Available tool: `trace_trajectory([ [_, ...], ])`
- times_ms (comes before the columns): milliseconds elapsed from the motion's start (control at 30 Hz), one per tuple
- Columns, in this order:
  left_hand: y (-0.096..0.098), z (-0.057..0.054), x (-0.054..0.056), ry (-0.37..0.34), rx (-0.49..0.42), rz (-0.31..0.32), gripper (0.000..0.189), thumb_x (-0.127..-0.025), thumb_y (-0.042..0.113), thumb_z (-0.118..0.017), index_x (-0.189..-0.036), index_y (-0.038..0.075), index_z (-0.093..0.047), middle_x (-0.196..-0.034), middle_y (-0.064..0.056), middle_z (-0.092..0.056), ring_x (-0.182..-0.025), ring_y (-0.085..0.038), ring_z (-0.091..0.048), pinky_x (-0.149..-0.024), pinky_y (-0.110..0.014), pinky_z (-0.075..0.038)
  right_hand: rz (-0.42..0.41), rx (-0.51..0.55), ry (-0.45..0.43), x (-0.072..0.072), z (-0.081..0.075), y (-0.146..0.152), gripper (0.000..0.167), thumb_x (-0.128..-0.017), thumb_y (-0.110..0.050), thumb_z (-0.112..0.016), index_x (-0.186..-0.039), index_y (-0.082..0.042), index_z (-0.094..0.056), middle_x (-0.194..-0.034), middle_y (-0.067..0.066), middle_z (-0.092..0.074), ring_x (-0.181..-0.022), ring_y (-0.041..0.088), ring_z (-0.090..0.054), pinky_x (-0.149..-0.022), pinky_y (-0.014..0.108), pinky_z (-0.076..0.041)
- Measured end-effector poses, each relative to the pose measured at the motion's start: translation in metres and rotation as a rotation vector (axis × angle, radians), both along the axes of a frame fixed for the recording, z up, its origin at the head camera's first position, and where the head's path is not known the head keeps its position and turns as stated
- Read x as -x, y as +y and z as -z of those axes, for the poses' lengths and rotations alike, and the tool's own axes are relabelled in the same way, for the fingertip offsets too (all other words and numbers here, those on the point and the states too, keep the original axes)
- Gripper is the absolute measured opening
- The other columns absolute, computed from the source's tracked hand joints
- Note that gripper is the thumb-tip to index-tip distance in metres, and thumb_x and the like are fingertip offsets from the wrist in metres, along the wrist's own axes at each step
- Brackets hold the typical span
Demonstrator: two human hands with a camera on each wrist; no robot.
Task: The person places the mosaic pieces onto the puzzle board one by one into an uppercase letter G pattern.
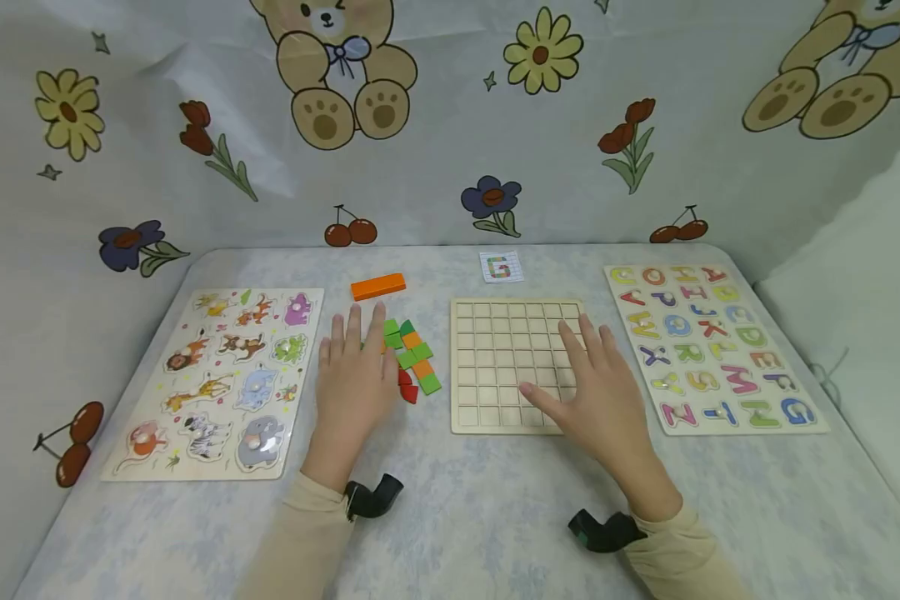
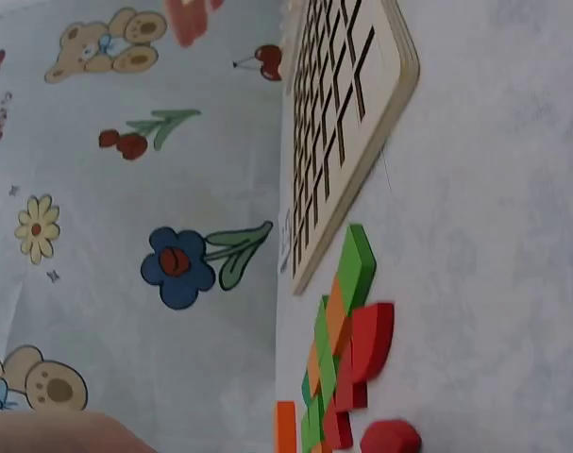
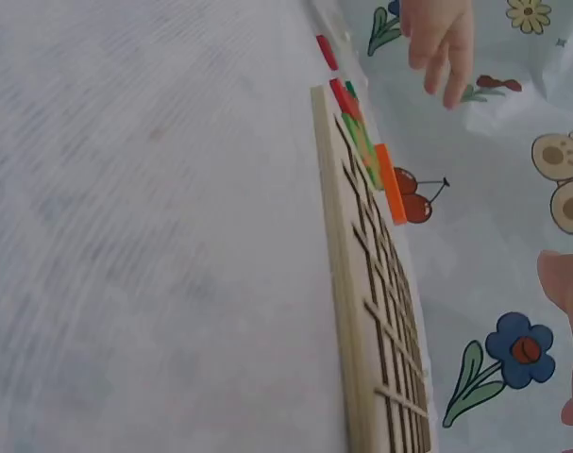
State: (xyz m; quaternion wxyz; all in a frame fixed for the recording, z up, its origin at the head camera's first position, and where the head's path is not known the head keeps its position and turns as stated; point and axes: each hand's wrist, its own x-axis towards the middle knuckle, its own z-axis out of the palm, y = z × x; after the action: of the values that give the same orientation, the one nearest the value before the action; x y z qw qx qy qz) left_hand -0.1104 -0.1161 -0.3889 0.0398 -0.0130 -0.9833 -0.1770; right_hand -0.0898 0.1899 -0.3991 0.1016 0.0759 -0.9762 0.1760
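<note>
My left hand (image 1: 356,375) is held with fingers extended just left of a cluster of small colored blocks (image 1: 422,352), partly covering some of them. These blocks are green, orange and red. Over the right part of a wooden grid board (image 1: 487,367) my right hand (image 1: 603,400) is spread, thumb apart, holding nothing. In the left wrist view, red blocks (image 2: 371,342) lie close to the board's corner. Beyond my left fingertips is a long orange bar (image 1: 378,287). A small card (image 1: 501,267) with a colored letter G lies behind the board.
An animal puzzle board (image 1: 225,392) lies on the left of the table (image 1: 450,525). On the right is an alphabet puzzle board (image 1: 712,354). A patterned cloth (image 1: 435,92) hangs behind the table's far edge. Each wrist carries a black camera mount (image 1: 375,497).
</note>
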Motion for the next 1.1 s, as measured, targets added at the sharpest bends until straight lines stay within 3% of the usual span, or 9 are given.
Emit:
trace_trajectory([
  [133,-0.019,0.009,0.009,0.001,-0.012,-0.046,0.055,-0.097,0.010,-0.051,-0.151,0.010,-0.039,-0.155,-0.021,-0.037,-0.142,-0.045,-0.033,-0.112,-0.064,-0.030,0.004,0.043,-0.055,-0.001,0.012,0.014,0.099,-0.082,-0.069,-0.065,-0.156,-0.013,-0.031,-0.163,0.019,-0.023,-0.149,0.048,-0.019,-0.113,0.066,-0.025],
  [333,-0.031,0.021,0.020,0.026,-0.045,-0.106,0.044,-0.095,0.008,-0.057,-0.138,0.001,-0.053,-0.132,-0.026,-0.055,-0.120,-0.046,-0.047,-0.098,-0.059,-0.042,0.011,0.079,-0.150,0.000,0.031,0.034,0.103,-0.082,-0.072,-0.063,-0.157,-0.013,-0.026,-0.165,0.018,-0.017,-0.150,0.045,-0.017,-0.113,0.067,-0.023],
  [633,-0.027,0.039,0.027,-0.008,-0.075,-0.132,0.040,-0.097,0.015,-0.059,-0.131,-0.005,-0.058,-0.117,-0.027,-0.055,-0.101,-0.042,-0.051,-0.090,-0.051,-0.044,-0.015,0.075,-0.192,0.001,0.054,0.048,0.113,-0.080,-0.071,-0.066,-0.159,-0.009,-0.017,-0.166,0.019,-0.009,-0.152,0.044,-0.011,-0.115,0.066,-0.020],
  [1100,-0.025,0.048,0.027,-0.009,-0.178,-0.193,0.035,-0.099,0.019,-0.056,-0.133,0.008,-0.061,-0.118,-0.020,-0.051,-0.103,-0.036,-0.048,-0.090,-0.049,-0.044,-0.052,0.095,-0.183,0.002,0.064,0.048,0.118,-0.079,-0.066,-0.071,-0.157,0.001,-0.014,-0.165,0.022,-0.008,-0.152,0.043,-0.012,-0.118,0.061,-0.018],
])
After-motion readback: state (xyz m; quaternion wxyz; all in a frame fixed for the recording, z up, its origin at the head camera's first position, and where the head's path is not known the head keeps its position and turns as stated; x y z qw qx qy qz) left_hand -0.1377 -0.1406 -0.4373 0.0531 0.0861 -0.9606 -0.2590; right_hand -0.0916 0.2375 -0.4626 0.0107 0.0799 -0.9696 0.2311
